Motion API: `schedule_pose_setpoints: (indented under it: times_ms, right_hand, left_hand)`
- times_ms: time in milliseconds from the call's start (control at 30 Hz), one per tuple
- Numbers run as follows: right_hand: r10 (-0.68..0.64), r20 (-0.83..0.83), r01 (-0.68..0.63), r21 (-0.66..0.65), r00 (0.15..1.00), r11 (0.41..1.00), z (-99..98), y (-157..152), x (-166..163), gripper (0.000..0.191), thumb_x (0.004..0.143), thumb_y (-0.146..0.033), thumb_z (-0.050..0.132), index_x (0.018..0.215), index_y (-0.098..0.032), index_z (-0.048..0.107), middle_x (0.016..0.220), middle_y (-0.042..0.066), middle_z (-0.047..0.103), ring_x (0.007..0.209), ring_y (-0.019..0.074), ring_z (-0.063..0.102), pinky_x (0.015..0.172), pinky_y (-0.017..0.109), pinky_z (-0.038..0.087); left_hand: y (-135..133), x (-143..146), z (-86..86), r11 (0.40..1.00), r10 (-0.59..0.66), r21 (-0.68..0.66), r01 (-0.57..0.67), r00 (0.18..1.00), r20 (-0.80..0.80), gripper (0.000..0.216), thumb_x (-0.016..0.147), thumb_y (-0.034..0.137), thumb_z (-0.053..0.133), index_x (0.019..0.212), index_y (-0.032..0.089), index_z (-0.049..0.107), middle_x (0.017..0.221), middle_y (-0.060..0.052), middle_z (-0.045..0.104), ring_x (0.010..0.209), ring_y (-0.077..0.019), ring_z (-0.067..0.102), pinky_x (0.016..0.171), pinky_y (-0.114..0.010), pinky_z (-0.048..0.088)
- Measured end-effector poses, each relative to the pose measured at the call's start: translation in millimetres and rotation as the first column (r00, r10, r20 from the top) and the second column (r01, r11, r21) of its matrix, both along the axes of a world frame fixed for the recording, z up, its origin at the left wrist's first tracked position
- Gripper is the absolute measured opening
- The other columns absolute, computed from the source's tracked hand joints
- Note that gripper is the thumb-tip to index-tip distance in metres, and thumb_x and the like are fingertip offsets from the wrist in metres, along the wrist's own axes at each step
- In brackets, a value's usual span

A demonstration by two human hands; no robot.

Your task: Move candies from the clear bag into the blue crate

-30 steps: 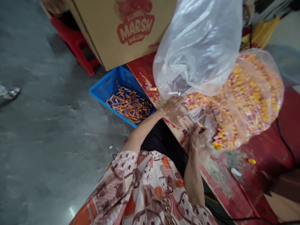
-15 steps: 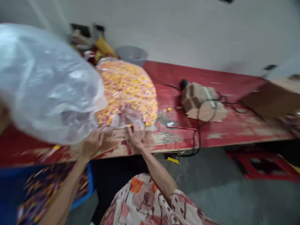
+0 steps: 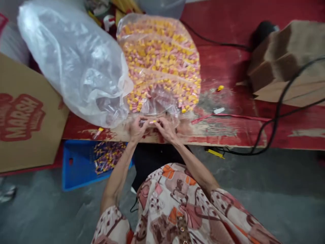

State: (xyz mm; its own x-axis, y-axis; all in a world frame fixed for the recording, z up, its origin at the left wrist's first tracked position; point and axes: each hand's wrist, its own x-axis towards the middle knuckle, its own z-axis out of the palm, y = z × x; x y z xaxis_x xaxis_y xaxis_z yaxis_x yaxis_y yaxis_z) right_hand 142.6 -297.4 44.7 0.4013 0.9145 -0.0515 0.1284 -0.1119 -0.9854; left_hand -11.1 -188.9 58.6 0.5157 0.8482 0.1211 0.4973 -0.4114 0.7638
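My left hand (image 3: 137,128) and my right hand (image 3: 166,128) meet at the near edge of the red table (image 3: 228,67), fingers pinched together on a small yellow and pink candy piece (image 3: 152,121). Just behind them lies a clear bag of yellow and pink candies (image 3: 162,57), its open mouth toward my hands. A puffed clear plastic bag (image 3: 73,61) with little in it rests to the left, touching the candy bag.
A blue crate (image 3: 76,166) of wrapped candies sits on the floor at the left, under the table edge. A cardboard box printed MARSH (image 3: 22,115) stands at the far left. Folded cardboard (image 3: 284,61), black cables (image 3: 269,125), a red strip (image 3: 233,117) and a loose candy (image 3: 219,88) lie on the table's right.
The view swung from the left side round to face the table. My left hand left the big clear bag and joined my right hand at the candy bag's mouth.
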Motion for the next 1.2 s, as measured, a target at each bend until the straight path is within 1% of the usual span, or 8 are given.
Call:
schedule_pose_setpoints:
  times_ms: [100, 300, 467, 600, 767, 933, 1067, 1200]
  right_hand:
    - [-0.157, 0.267, 0.146, 0.058, 0.951, 0.988, -6.0, -13, 21, 0.023, 0.111, -0.033, 0.055, 0.091, -0.024, 0.063, 0.098, 0.006, 0.071, 0.096, 0.0224, 0.063, 0.101, 0.039, 0.055]
    - [-0.482, 0.533, 0.438, 0.218, 0.695, 0.872, -17.5, -22, 77, 0.033, 0.119, -0.035, 0.041, 0.117, -0.026, 0.073, 0.126, 0.014, 0.072, 0.125, 0.0292, 0.067, 0.113, 0.045, 0.056]
    - [-0.368, 0.639, 0.397, 0.105, 0.676, 0.912, -35.4, -16, 101, 0.033, 0.107, -0.019, 0.047, 0.124, -0.022, 0.075, 0.141, 0.019, 0.071, 0.127, 0.0315, 0.067, 0.111, 0.048, 0.057]
    - [-0.440, 0.574, 0.419, 0.179, 0.690, 0.890, -29.5, -10, 100, 0.026, 0.109, -0.032, 0.051, 0.116, -0.021, 0.074, 0.123, 0.017, 0.074, 0.111, 0.0305, 0.066, 0.103, 0.049, 0.057]
    - [-0.399, 0.386, 0.321, 0.251, 0.832, 0.913, -8.9, 5, 54, 0.043, 0.116, -0.060, 0.056, 0.123, -0.021, 0.073, 0.110, 0.010, 0.074, 0.087, 0.0228, 0.061, 0.087, 0.040, 0.056]
    - [-0.112, 0.490, 0.038, 0.160, 0.865, 0.986, -31.7, 22, 7, 0.038, 0.119, -0.052, 0.049, 0.111, -0.024, 0.073, 0.110, 0.011, 0.074, 0.096, 0.0267, 0.067, 0.089, 0.039, 0.055]
    - [-0.056, 0.543, -0.052, 0.183, 0.838, 0.982, -49.9, 24, 3, 0.035, 0.120, -0.046, 0.046, 0.112, -0.026, 0.074, 0.114, 0.012, 0.075, 0.102, 0.0288, 0.070, 0.092, 0.040, 0.056]
    - [-0.036, 0.512, -0.069, 0.185, 0.858, 0.980, -46.1, 21, 7, 0.037, 0.120, -0.045, 0.046, 0.116, -0.026, 0.077, 0.118, 0.012, 0.075, 0.104, 0.0291, 0.072, 0.094, 0.042, 0.058]
  left_hand:
    - [-9, 9, 2.4, 0.990, -0.080, 0.093, 0.105, 0.966, -0.246, 0.011, 0.109, 0.032, 0.072, 0.106, 0.022, 0.071, 0.099, -0.007, 0.081, 0.090, -0.0221, 0.077, 0.086, -0.031, 0.063]
    - [-15, 30, 24.7, 0.947, -0.212, 0.077, 0.313, 0.782, -0.586, 0.009, 0.115, 0.026, 0.065, 0.120, 0.021, 0.071, 0.119, -0.015, 0.081, 0.111, -0.0298, 0.078, 0.086, -0.034, 0.055]
    - [-24, 41, 29.1, 0.983, -0.108, 0.066, 0.173, 0.826, -0.553, 0.010, 0.115, 0.026, 0.067, 0.121, 0.021, 0.072, 0.115, -0.012, 0.082, 0.105, -0.0267, 0.079, 0.081, -0.032, 0.050]
    - [-22, 26, 33.3, 0.997, -0.031, 0.042, 0.061, 0.862, -0.505, 0.007, 0.111, 0.028, 0.075, 0.116, 0.023, 0.074, 0.106, -0.008, 0.084, 0.102, -0.0264, 0.080, 0.084, -0.033, 0.051]
    - [-26, -82, 41.0, 0.941, 0.336, 0.221, -0.257, 0.802, -0.495, 0.010, 0.113, 0.025, 0.065, 0.114, 0.022, 0.074, 0.112, -0.014, 0.083, 0.109, -0.0314, 0.078, 0.097, -0.040, 0.057]
    - [-20, -169, 24.4, 0.772, 0.605, 0.484, -0.411, 0.708, -0.364, 0.010, 0.106, 0.027, 0.068, 0.113, 0.021, 0.072, 0.124, -0.020, 0.077, 0.129, -0.0380, 0.070, 0.119, -0.053, 0.055]
    - [21, -141, 4.7, 0.802, 0.531, 0.450, -0.391, 0.812, -0.241, 0.019, 0.111, 0.024, 0.057, 0.123, 0.020, 0.072, 0.128, -0.019, 0.077, 0.128, -0.0344, 0.071, 0.122, -0.052, 0.056]
    - [74, -87, -8.7, 0.842, 0.498, 0.360, -0.403, 0.836, -0.230, 0.031, 0.106, 0.013, 0.057, 0.133, 0.016, 0.072, 0.135, -0.022, 0.077, 0.136, -0.0381, 0.071, 0.126, -0.058, 0.054]
